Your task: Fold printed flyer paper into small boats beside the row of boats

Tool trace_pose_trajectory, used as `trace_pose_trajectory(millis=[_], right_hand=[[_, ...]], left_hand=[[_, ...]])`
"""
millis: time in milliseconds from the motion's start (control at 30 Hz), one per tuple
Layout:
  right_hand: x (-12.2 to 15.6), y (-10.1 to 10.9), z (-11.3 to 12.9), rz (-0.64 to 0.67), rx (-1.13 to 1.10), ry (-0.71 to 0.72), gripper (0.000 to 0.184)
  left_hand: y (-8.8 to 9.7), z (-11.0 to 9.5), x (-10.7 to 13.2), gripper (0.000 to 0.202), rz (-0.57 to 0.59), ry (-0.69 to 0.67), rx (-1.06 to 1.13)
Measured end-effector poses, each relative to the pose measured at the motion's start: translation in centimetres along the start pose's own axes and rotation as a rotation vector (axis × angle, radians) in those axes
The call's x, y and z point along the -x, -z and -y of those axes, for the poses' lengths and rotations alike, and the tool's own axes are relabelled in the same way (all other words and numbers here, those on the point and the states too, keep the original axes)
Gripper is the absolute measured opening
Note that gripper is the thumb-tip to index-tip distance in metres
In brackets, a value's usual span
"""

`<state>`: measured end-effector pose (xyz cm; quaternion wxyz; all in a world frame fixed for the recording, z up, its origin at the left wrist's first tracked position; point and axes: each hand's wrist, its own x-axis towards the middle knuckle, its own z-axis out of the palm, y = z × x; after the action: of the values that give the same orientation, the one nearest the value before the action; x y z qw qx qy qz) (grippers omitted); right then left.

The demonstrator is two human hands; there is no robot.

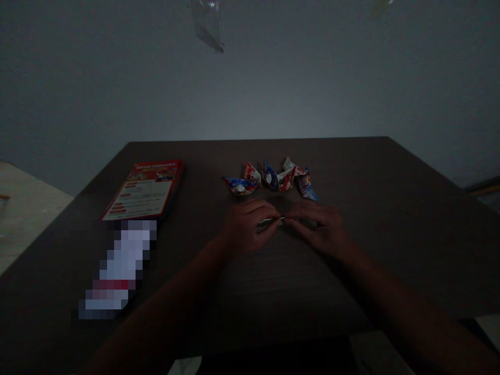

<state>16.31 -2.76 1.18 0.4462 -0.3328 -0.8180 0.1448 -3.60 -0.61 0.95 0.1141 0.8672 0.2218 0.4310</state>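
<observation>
My left hand (252, 223) and my right hand (318, 224) meet low over the middle of the table, fingers pinched together. Between their fingertips is a small thin piece of folded paper (280, 221), its pale edge showing and most of it covered by the fingers. Just beyond the hands sits a row of several folded glossy paper shapes, like little boats, in blue, red and white. A blue one (241, 186) lies at the left, a dark blue one (269, 175) stands in the middle, and another blue one (308, 185) leans at the right.
On the left of the dark table (410, 208) lies a stack of red-and-white printed leaflets (142, 190). A blurred-out long bright object (123, 265) is nearer me. Behind the table rises a grey wall (312, 78) with a clear plastic bag (208, 23) hanging on it.
</observation>
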Motion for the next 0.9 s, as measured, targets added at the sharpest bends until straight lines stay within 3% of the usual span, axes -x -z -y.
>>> trace_pose_trajectory(millis=[167,900], right_hand=[[0.03,-0.12,-0.17,-0.010,0.012,0.031,0.007],[0.15,0.37,-0.11,-0.005,0.001,0.041,0.011]], left_hand=[[-0.04,0.05,0.00,0.006,0.045,-0.019,-0.016],[0.21,-0.07,-0.31,0.005,0.040,-0.044,-0.016]])
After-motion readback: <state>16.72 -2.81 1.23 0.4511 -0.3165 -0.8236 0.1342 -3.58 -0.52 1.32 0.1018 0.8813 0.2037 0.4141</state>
